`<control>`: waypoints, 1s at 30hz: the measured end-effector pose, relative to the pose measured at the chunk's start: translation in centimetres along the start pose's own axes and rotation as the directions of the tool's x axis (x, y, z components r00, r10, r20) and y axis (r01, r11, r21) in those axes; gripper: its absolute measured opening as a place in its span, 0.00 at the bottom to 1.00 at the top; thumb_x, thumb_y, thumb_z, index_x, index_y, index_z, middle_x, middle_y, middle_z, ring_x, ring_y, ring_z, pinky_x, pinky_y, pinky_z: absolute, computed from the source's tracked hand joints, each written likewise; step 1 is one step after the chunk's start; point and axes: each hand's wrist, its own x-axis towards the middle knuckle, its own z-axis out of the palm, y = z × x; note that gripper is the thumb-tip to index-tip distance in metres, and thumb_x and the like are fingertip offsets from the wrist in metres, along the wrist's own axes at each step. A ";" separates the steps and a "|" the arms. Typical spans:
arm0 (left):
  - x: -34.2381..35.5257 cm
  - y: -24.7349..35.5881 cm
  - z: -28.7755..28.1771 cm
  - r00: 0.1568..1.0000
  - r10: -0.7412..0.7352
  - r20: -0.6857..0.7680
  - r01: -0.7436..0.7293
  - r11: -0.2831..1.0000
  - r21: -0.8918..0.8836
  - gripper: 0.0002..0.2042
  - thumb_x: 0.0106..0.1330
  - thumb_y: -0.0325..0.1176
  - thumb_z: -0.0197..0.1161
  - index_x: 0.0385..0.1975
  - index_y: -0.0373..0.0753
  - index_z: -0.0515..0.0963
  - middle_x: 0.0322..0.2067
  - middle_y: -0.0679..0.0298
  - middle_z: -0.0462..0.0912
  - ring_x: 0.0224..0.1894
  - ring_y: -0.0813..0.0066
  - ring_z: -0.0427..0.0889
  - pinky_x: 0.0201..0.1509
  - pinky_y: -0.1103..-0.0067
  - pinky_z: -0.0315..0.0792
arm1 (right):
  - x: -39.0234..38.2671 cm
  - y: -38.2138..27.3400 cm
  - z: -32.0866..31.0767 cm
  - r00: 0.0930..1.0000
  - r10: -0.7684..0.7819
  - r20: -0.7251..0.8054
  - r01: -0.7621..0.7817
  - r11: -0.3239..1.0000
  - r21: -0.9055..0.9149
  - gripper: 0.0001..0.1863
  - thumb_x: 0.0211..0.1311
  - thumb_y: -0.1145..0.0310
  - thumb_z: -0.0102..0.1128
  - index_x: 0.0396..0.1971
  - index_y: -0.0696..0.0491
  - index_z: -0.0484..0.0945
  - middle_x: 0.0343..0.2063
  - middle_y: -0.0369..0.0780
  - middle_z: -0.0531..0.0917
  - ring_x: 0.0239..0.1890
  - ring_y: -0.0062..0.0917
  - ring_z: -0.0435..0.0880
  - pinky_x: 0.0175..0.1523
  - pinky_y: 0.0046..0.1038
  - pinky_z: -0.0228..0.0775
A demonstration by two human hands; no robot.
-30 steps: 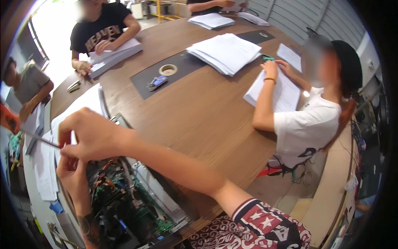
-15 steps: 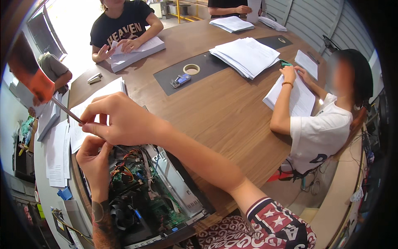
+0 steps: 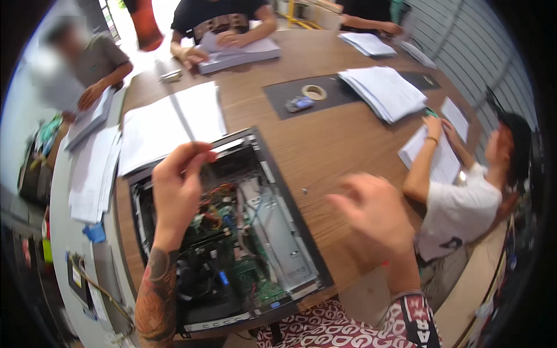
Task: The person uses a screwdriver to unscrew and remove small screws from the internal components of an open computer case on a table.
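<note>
At the near edge of the brown wooden counter (image 3: 325, 145), an opened rectangular computer case with a black frame and silver metal panel (image 3: 284, 226) lies flat, its green circuit board (image 3: 255, 281), black round fan housing (image 3: 197, 284) and bundle of orange and dark wires (image 3: 214, 203) exposed. The left hand (image 3: 177, 185) is above the case's left half, pinching the thin metal shaft of an orange-and-black-handled screwdriver (image 3: 184, 116); the handle points up and away, and the tip is too blurred to place

The right hand (image 3: 374, 211) is off to the right of the case, above bare counter, blurred, with thumb and fingers parted and nothing visible in its grasp. Half a second ago it was on the shaft; now it is well apart from it, so the left hand alone steadies the tool and the right is free. Between the right hand and the case lies a tiny grey piece (image 3: 304, 190), its kind too small to tell

Beyond the case spreads a stack of white paper sheets (image 3: 174, 122). Farther off are a blue-and-grey handheld tool (image 3: 299, 104), a beige tape roll (image 3: 314, 88) and a thick pile of printed white sheets (image 3: 383, 93), with co-workers handling papers around the counter
</note>
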 end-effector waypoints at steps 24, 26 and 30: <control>0.3 0.3 2.0 0.995 -0.005 0.103 0.008 1.000 -0.022 0.04 0.59 0.23 0.68 0.31 0.31 0.80 0.29 0.62 0.86 0.36 0.79 0.85 0.42 0.84 0.75 | 4.1 -3.8 -3.7 0.953 -0.171 -0.248 0.245 0.920 0.305 0.09 0.57 0.70 0.68 0.35 0.59 0.82 0.26 0.38 0.85 0.28 0.20 0.82 0.37 0.23 0.72; 0.1 0.4 1.5 0.995 -0.025 0.099 0.028 0.999 -0.030 0.05 0.58 0.24 0.69 0.29 0.31 0.79 0.28 0.63 0.86 0.34 0.80 0.84 0.41 0.84 0.75 | 7.4 -7.0 -2.1 0.905 -0.312 -0.290 0.412 0.814 0.409 0.10 0.58 0.69 0.67 0.36 0.59 0.82 0.29 0.40 0.85 0.30 0.21 0.82 0.38 0.24 0.72; 0.2 0.8 2.3 0.998 0.007 0.059 -0.007 1.000 -0.004 0.06 0.55 0.24 0.71 0.25 0.33 0.78 0.24 0.64 0.84 0.29 0.80 0.82 0.37 0.83 0.74 | 12.3 -8.9 1.5 0.822 -0.457 -0.341 0.570 0.654 0.497 0.13 0.64 0.65 0.62 0.40 0.60 0.82 0.33 0.43 0.85 0.34 0.24 0.84 0.40 0.25 0.73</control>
